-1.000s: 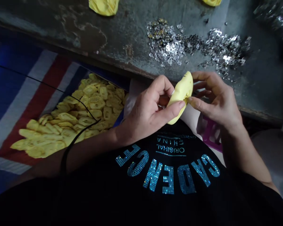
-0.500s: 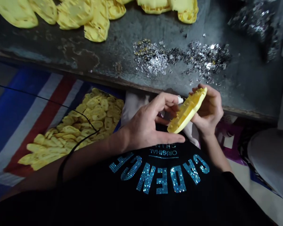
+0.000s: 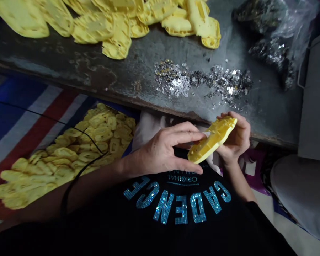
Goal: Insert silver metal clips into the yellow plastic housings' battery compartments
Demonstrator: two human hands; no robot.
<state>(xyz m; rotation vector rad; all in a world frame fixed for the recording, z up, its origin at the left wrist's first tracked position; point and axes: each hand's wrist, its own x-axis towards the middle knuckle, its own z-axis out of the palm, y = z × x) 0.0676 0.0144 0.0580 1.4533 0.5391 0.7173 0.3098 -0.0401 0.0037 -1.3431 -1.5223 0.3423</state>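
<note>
A yellow moulded plastic shell (image 3: pixel 214 140) is tilted in front of my chest, its ribbed hollow side facing up and left. My right hand (image 3: pixel 236 138) is closed around its far right end, thumb on the near edge and fingers behind. The lower end lies between the fingers and thumb of my left hand (image 3: pixel 173 149). Those fingertips reach against the ribbed side, and a bit of white shows at one of them. The left thumb stretches along under the near edge. Whether the left fingertips hold a small part is hidden.
Small shiny metal clips (image 3: pixel 176 81) lie heaped on the dark metal table (image 3: pixel 138 71). More yellow shells (image 3: pixel 117 35) are piled at its back. A clear plastic bag (image 3: pixel 280 35) of metal pieces stands right. Many yellow pieces (image 3: pixel 69 153) fill a striped sack (image 3: pixel 40 121) lower left. A black cord (image 3: pixel 89 137) crosses there.
The shell has been turned so its ribbed side shows, and my right hand moved from its near face to around its end. Lately the left fingers have closed in on it. The view has shifted.
</note>
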